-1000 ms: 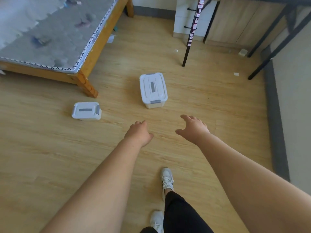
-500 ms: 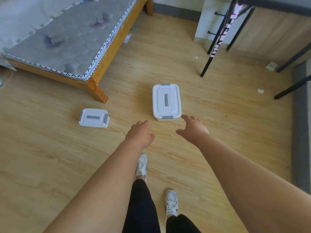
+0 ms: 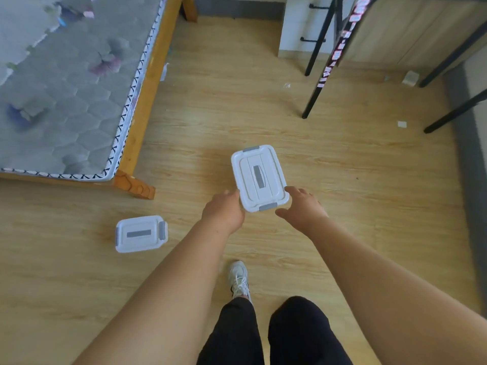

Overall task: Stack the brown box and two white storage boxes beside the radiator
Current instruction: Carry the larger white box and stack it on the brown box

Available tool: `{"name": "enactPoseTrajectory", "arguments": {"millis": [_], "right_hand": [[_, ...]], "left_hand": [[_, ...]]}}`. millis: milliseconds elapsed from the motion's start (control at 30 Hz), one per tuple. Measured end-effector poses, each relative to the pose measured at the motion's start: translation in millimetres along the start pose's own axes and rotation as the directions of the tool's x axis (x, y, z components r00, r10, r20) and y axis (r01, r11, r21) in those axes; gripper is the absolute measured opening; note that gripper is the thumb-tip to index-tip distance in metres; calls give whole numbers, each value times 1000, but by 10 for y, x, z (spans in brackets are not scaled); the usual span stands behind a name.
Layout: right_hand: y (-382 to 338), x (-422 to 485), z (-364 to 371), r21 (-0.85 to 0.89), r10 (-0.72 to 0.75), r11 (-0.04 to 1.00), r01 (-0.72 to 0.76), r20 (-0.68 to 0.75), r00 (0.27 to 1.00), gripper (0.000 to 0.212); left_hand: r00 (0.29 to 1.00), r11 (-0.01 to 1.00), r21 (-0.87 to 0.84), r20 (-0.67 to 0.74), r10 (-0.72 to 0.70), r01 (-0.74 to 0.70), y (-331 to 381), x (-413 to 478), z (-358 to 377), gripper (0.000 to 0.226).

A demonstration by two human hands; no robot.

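On the wooden floor (image 3: 342, 206) at mid-scene sits the larger white storage box (image 3: 259, 177), lid on. The left hand (image 3: 224, 212) and right hand (image 3: 303, 206) flank its near corners, each grip spread wide and holding nothing; whether fingertips touch the box I cannot tell. The smaller white storage box (image 3: 141, 233) lies to the near left, close to the bed (image 3: 66, 88) corner.

We reach both arms down: our left hand (image 3: 224, 213) and right hand (image 3: 303, 208) flank the larger white box's (image 3: 259, 177) near end, fingers spread, while the smaller white box (image 3: 141, 233) sits left of them.
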State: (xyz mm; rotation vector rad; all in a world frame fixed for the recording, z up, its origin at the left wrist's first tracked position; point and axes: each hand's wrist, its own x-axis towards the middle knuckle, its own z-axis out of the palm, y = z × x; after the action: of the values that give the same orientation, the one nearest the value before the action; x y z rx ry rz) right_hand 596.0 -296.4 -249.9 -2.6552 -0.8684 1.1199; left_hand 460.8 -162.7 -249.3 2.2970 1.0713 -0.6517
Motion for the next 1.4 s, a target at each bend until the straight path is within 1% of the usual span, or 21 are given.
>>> {"name": "enactPoseTrajectory", "arguments": {"millis": [67, 233, 333, 433, 533, 700, 800, 900, 1067, 1200, 1300, 1400], "right_hand": [[-32, 145, -34, 19, 9, 1000, -9, -3, 1000, 72], [-11, 539, -103, 33, 57, 998, -59, 39, 998, 71], [37, 919, -177, 48, 77, 996, -80, 58, 995, 70], [82, 1300, -234, 61, 77, 995, -82, 71, 994, 68], [150, 1655, -236, 66, 84, 994, -91, 99, 992, 66], [274, 2211, -142, 101, 117, 987, -126, 88, 989, 61], [339, 2564, 21, 190, 164, 967, -168, 37, 986, 54], [427, 2917, 295, 242, 204, 949, -201, 16, 979, 51], [577, 3485, 891, 279, 274, 921, -270, 26, 961, 49], [624, 3820, 1380, 303, 318, 899, -317, 48, 947, 49], [654, 4085, 1656, 300, 339, 892, -338, 53, 939, 47], [682, 4337, 1892, 312, 363, 883, -351, 22, 931, 42]], "left_hand": [[1000, 1000, 14, 3, 24, -24, 16, 186, -80, 46], [996, 995, 75, 66, 53, -58, 111, 672, -165, 53], [995, 992, 89, 52, 81, -85, 214, 1077, -255, 55], [996, 994, 85, 48, 72, -75, 282, 1453, -297, 54], [995, 992, 101, 68, 71, -77, 336, 1844, -283, 54], [991, 986, 126, 88, 99, -110, 396, 2443, -150, 56], [983, 966, 205, 121, 135, -158, 429, 2849, -23, 54], [968, 931, 283, 167, 188, -230, 425, 3265, 221, 47], [923, 867, 336, 248, 295, -367, 311, 3988, 705, 51], [873, 780, 399, 296, 387, -481, 177, 4443, 1054, 48], [844, 717, 451, 346, 409, -532, 123, 4730, 1289, 47], [824, 696, 447, 381, 420, -561, 124, 4963, 1510, 50]]}}
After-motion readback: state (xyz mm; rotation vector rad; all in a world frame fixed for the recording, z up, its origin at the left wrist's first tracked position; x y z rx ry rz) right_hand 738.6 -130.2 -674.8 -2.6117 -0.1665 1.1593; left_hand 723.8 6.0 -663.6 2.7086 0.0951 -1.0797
